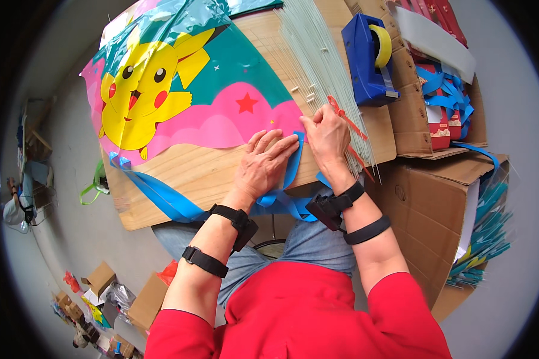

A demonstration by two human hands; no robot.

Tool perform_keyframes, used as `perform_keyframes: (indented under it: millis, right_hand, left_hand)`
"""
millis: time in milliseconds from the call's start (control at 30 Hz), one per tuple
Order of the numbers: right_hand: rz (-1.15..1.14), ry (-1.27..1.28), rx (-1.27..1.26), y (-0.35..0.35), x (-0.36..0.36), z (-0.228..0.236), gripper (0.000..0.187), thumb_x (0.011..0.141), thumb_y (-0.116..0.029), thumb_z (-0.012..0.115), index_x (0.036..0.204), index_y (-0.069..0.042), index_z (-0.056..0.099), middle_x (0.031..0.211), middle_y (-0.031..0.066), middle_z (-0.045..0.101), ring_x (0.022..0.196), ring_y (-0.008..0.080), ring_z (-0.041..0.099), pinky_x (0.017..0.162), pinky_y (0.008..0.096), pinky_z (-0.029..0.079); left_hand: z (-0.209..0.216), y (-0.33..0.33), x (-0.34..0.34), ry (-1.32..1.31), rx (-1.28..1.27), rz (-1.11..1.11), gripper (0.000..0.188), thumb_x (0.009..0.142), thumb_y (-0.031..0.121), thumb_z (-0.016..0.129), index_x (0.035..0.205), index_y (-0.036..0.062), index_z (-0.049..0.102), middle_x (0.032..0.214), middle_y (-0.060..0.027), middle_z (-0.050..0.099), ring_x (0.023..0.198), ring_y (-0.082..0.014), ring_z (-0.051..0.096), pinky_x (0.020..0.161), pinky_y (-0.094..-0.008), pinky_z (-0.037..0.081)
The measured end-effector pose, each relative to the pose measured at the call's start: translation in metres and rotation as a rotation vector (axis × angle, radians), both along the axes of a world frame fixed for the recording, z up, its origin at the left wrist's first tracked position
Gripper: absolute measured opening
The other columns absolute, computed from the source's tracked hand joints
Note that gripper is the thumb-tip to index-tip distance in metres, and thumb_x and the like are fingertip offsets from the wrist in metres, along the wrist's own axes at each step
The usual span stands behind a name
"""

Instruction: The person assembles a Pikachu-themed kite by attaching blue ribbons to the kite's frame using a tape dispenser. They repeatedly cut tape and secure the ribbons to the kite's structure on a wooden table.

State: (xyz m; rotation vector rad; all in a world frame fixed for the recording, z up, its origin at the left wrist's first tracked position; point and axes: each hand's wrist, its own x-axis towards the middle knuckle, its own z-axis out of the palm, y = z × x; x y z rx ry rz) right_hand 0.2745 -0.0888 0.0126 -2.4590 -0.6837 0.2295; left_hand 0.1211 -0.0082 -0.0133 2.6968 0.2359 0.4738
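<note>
A thin plastic kite sail, printed with a yellow cartoon figure on teal and pink, lies across the wooden board. Its near right corner meets the end of a blue ribbon. My left hand rests with its fingers stretched out over the sail's lower edge and beside the ribbon. At that corner my right hand is closed, thumb against curled fingers; whatever is between them is hidden. Another blue ribbon hangs from the sail's left corner towards my lap.
Many thin pale rods lie on the board, with red ties near my right hand. Beyond stands a blue tape dispenser with yellow tape. To the right are cardboard boxes holding blue ribbons and teal bundles. More boxes stand on the floor, left.
</note>
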Motion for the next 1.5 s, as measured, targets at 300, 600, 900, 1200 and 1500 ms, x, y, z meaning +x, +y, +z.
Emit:
perform_keyframes:
  millis: [300,600,900,1200,1500]
  right_hand:
    - [0.41,-0.367,-0.132,-0.051,-0.038,-0.017,0.043,0.087,-0.007,0.056,0.13,-0.009,0.058,0.095,0.0131,0.052,0.079,0.0286,0.062,0.065,0.0391,0.053]
    - [0.547,-0.436,-0.261,-0.054,-0.036,-0.016,0.059,0.083,0.0,0.054,0.142,-0.005,0.045,0.11,0.0203,0.054,0.088,0.0362,0.063,0.07,0.0429,0.053]
    - [0.565,-0.397,0.013,-0.043,-0.074,0.007,0.069,0.087,-0.02,0.064,0.147,-0.003,0.034,0.136,0.0251,0.048,0.127,0.039,0.044,0.104,0.0494,0.037]
    - [0.621,-0.213,-0.157,0.049,-0.146,-0.003,0.084,0.087,-0.047,0.065,0.151,-0.009,0.028,0.152,0.0176,0.035,0.141,0.0376,0.031,0.116,0.059,0.015]
    - [0.718,-0.102,0.056,0.108,-0.138,-0.002,0.035,0.079,-0.018,0.073,0.11,-0.008,0.06,0.111,0.0135,0.056,0.094,0.0361,0.061,0.077,0.0448,0.053]
  left_hand:
    - [-0.002,0.001,-0.004,0.052,0.087,-0.056,0.048,0.083,0.014,0.058,0.131,0.0188,0.059,0.136,0.0026,0.055,0.128,-0.0243,0.047,0.113,-0.0427,0.03]
    - [0.03,-0.023,-0.038,0.275,-0.002,-0.016,0.055,0.088,0.013,0.053,0.142,0.0173,0.048,0.157,-0.0049,0.03,0.145,-0.0307,0.027,0.119,-0.054,0.015]
    - [0.016,0.046,-0.248,0.191,-0.123,1.143,0.081,0.089,0.043,0.06,0.152,0.0064,0.025,0.156,-0.0192,0.027,0.147,-0.0376,0.015,0.117,-0.0587,0.011]
    - [0.058,-0.048,-0.171,0.033,-0.682,0.248,0.071,0.095,0.026,0.06,0.152,0.0092,0.022,0.132,-0.0238,0.053,0.124,-0.0359,0.052,0.105,-0.0389,0.041]
    - [0.087,0.059,-0.259,-0.009,-0.391,0.75,0.032,0.087,0.013,0.06,0.118,0.0069,0.062,0.108,-0.0141,0.066,0.1,-0.0326,0.064,0.085,-0.0376,0.052]
